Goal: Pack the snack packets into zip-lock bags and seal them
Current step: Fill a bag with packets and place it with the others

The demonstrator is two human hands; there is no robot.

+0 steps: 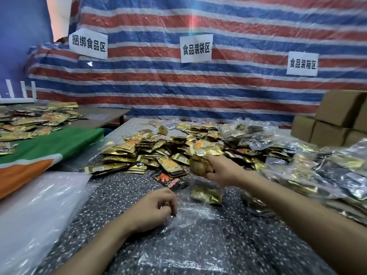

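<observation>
Gold snack packets heaped centre; clear zip-lock bag flat, nearer; filled bags stacked right.

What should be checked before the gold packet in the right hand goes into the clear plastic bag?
1. Right hand grips the crumpled gold foil snack packet: ok.
2. Left hand pinches the clear plastic zip-lock bag at its edge: ok.
3. Bag mouth open wide enough: cannot tell.
4. Pile of loose gold foil packets within reach for the next pick: ok.
</observation>
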